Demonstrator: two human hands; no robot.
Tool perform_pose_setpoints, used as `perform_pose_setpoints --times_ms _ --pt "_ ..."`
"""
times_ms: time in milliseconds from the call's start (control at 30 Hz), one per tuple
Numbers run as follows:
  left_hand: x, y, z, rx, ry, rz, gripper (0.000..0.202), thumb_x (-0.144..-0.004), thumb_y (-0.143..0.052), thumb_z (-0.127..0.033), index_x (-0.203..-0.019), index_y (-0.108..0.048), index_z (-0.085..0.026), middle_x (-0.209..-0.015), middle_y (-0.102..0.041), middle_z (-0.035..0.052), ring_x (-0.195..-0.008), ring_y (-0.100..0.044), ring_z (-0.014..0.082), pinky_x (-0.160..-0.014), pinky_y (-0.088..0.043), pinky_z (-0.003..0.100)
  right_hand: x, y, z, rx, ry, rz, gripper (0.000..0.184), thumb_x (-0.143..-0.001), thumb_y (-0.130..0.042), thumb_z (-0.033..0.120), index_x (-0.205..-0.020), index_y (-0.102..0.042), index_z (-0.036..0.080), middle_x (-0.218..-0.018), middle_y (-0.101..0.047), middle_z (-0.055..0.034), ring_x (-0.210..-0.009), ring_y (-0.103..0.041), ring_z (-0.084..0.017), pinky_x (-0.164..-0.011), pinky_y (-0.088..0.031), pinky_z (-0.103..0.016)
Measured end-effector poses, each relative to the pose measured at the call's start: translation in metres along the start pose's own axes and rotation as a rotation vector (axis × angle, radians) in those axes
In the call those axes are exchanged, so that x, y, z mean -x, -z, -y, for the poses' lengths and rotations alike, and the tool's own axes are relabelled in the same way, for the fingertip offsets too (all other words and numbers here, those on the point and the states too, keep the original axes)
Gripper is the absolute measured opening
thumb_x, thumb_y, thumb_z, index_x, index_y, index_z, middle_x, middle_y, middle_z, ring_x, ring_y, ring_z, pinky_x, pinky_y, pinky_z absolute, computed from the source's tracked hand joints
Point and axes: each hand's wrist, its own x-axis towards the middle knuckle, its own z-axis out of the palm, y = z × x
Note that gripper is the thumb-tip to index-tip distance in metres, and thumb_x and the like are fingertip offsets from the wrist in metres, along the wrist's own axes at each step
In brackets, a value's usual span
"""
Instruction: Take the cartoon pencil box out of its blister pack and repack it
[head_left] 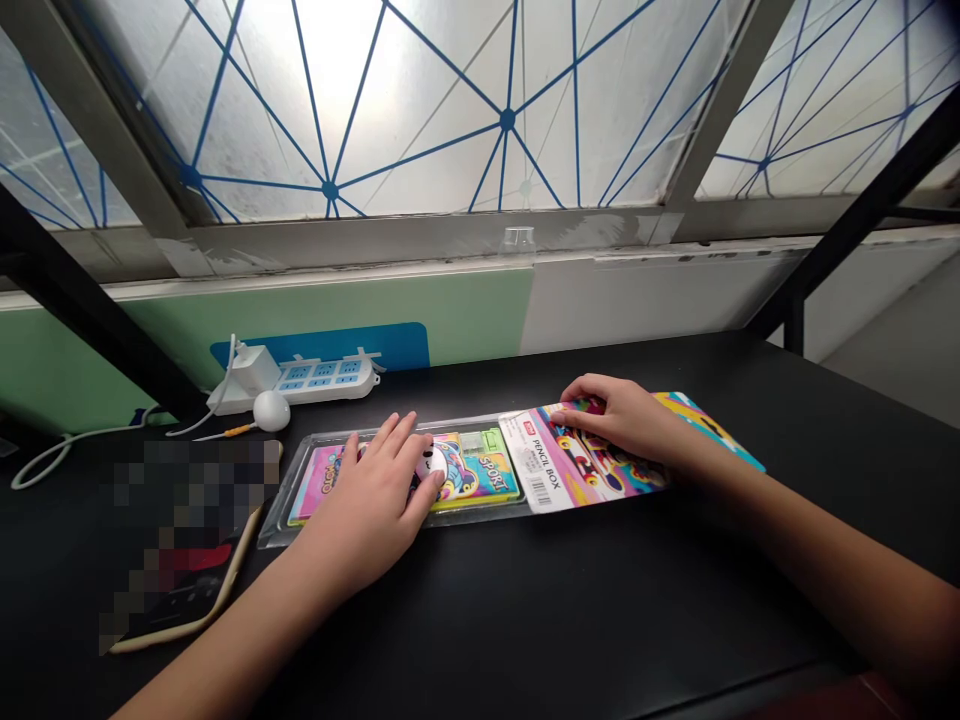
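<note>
The left hand (pixel 367 510) lies with fingers spread on a light, slick clear plastic tray (pixel 281 525) holding a pencil box (pixel 480 470) on the desk (pixel 600 610), while the right hand (pixel 619 418) curls its fingers over a stiff printed card (pixel 540 470), best taken by its edges; any pinch cannot be told.

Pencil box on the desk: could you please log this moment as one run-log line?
left hand: on clear plastic tray | right hand: on pencil box card | nearby: power strip
</note>
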Motion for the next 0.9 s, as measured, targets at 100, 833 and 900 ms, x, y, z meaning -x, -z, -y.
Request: perform_pose_setpoints --times_ms 100,833,900 --pt "0.0 -0.004 -0.006 0.071 -0.014 -0.036 0.046 -0.103 -0.038 -0.048 -0.137 -0.057 -0.023 -0.166 -0.036 0.0142 -0.157 -0.021 0.0355 -0.121 -0.015 0.072 0.006 -0.014 0.015 -0.01 0.009 0.024 0.044 -0.086 -0.062 0.067 -0.094 -0.069 0.025 -0.096 -0.075 -0.006 -0.083 -0.066 -0.025 -0.068 -0.048 -0.035" --pt "-0.021 -0.007 0.019 1.186 0.275 -0.511 0.053 -0.105 -0.021 -0.059 -0.121 -0.055 -0.021 -0.143 -0.063 0.0155 -0.139 -0.054 0.0278 -0.111 -0.044 0.051 -0.006 0.001 0.009 0.056 0.191 0.291 0.071 -0.082 -0.067 0.069 -0.138 -0.059 0.025 -0.138 -0.061 -0.0127 -0.121 -0.061 -0.033 -0.1 -0.049 -0.044" --pt "-0.019 -0.006 0.013 1.212 0.267 -0.518 0.057 -0.105 -0.016 -0.062 -0.123 -0.052 -0.022 -0.145 -0.062 0.0151 -0.142 -0.051 0.0266 -0.114 -0.042 0.051 -0.009 -0.005 0.028 0.109 0.22 0.299 0.07 -0.083 -0.064 0.071 -0.136 -0.061 0.025 -0.138 -0.061 -0.0136 -0.12 -0.062 -0.034 -0.1 -0.049 -0.046"
